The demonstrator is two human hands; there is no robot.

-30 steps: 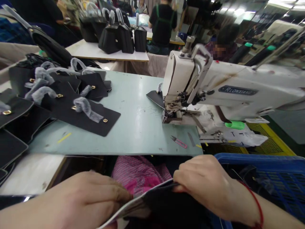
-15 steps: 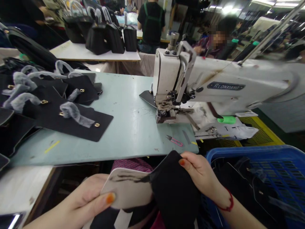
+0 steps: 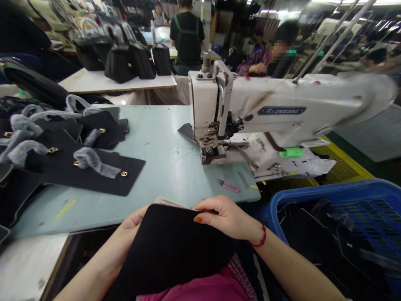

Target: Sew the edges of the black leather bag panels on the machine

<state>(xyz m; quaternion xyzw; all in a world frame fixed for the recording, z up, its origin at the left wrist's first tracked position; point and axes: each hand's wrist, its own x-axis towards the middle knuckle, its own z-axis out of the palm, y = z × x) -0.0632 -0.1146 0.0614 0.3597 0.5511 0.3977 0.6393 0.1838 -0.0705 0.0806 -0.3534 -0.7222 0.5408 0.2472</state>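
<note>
A black leather panel [image 3: 172, 246] with a pale underside lies over my lap at the near edge of the pale green table [image 3: 163, 167]. My left hand [image 3: 133, 228] grips its left edge from underneath, mostly hidden by the panel. My right hand [image 3: 225, 217] pinches the panel's top right edge, thumb on the black face. Beyond them stands a white sewing machine [image 3: 250, 113], its needle area [image 3: 209, 150] about a hand's length past my right hand.
Several black panels with gold clasps and wrapped handles [image 3: 78, 163] are stacked on the table's left. Pink thread snips [image 3: 228, 186] lie by the machine. A blue crate [image 3: 338, 225] with black pieces sits at right. Finished black bags [image 3: 128, 58] and other people are behind.
The panel turned from pale side up to black face up and rose to the table edge. Both hands moved up and forward with it.
</note>
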